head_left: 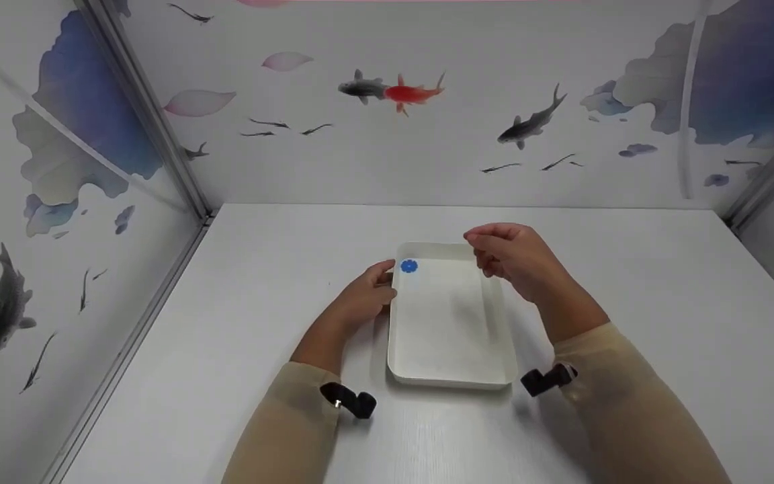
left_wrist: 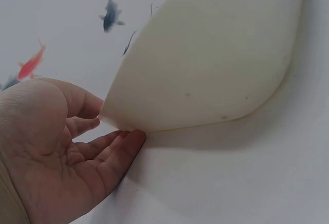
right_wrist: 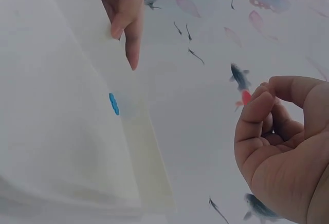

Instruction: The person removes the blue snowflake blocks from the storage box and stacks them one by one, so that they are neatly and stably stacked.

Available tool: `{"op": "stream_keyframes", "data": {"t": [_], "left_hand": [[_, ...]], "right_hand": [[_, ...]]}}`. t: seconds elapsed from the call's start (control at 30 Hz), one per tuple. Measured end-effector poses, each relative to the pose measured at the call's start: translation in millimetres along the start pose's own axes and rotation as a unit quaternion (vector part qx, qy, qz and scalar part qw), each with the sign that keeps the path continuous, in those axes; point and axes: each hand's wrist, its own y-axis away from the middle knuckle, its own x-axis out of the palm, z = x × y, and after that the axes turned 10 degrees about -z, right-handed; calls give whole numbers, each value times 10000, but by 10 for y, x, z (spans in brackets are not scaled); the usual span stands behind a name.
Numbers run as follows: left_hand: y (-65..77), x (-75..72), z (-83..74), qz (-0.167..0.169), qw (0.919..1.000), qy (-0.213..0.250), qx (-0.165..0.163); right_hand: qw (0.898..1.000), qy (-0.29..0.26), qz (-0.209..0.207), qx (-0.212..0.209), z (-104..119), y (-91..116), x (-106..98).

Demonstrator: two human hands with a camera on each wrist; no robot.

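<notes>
A shallow white tray (head_left: 451,329) lies on the white table, its long sides running away from me. My left hand (head_left: 362,297) holds its left side near the far corner; in the left wrist view the fingertips (left_wrist: 134,137) meet the lower edge of the tray wall. Inside the tray's far left corner is a small blue flower-shaped piece (head_left: 409,266), seen nearly edge-on in the right wrist view. Over the tray's far right corner is my right hand (head_left: 513,259), thumb and index fingertips together and the other fingers curled. No object shows between those fingertips.
The white table (head_left: 279,289) reaches to a back wall (head_left: 394,161) printed with fish and petals. A metal-edged side panel (head_left: 125,363) bounds the table on the left. Black wrist cameras (head_left: 352,402) are strapped over the beige sleeves.
</notes>
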Motion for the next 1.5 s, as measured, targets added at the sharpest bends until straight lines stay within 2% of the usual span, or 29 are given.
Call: {"op": "stream_keyframes", "data": {"t": [0.2, 0.43, 0.57, 0.77, 0.9, 1.07, 1.23, 1.5], "left_hand": [[8, -1, -13, -47, 10000, -33, -38], [30, 22, -34, -83, 9997, -188, -89], [38, 26, -37, -75, 9996, -215, -143], [29, 30, -10, 22, 9999, -83, -53], [28, 38, -3, 71, 10000, -46, -48], [25, 28, -25, 57, 9999, -98, -71], [28, 10, -41, 69, 9999, -106, -74], [22, -17, -34, 88, 9999, -60, -18]], "right_hand": [[9995, 217, 97, 197, 12, -246, 248], [9961, 701, 112, 526, -120, -531, 449], [9931, 944, 149, 674, -180, -635, 529], [9913, 1062, 223, 751, -283, -757, 642], [9903, 1186, 122, 711, -386, -795, 717], [9875, 1505, 6, 468, -474, -804, 785], [9806, 1943, 33, 244, -527, -801, 810], [9687, 2475, 112, 163, -559, -799, 891]]}}
